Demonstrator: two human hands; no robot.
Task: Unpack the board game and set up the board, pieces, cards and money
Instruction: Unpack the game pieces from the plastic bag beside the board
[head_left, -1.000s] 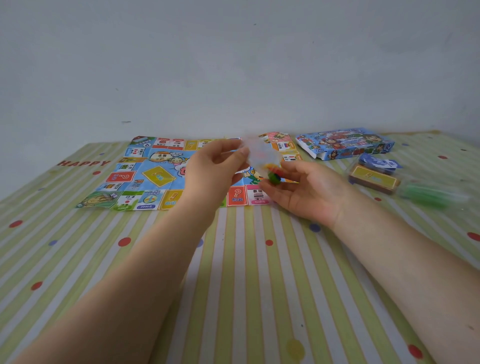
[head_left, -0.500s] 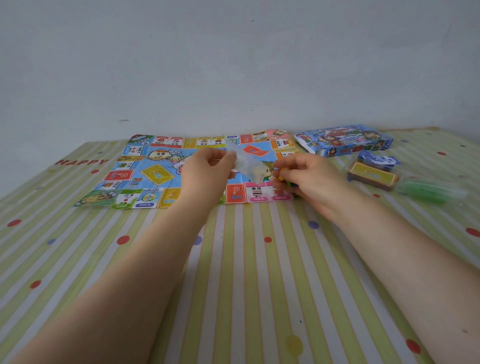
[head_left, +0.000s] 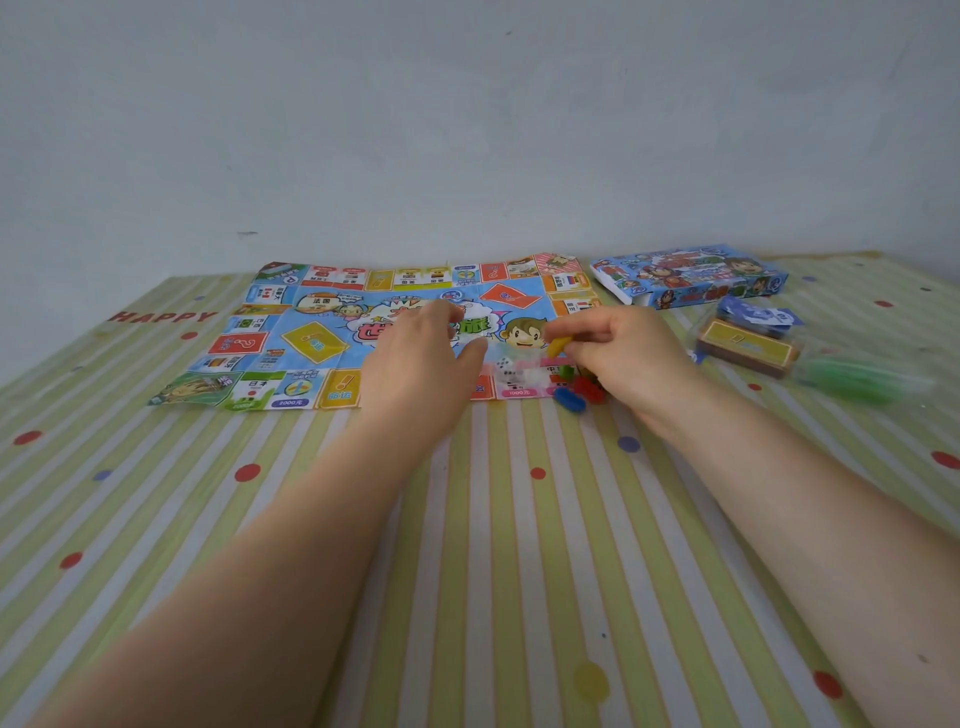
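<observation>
The clear bag pinched half a second ago is released from the left hand (head_left: 421, 358), now relaxed over the board (head_left: 332, 332). A yellow piece (head_left: 560, 345) is pinched by the right hand (head_left: 621, 353); dice (head_left: 506, 368) and coloured pieces (head_left: 579, 392) are scattered at the board's near edge. The game box (head_left: 691, 275) is seen lying beside the board.

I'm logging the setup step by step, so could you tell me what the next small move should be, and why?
Probably set the yellow piece, pinched in the right hand, down on the game board. The dice, the blue piece and the red piece already lie loose at the board's near edge, and the left hand hovers open, holding nothing.
</observation>
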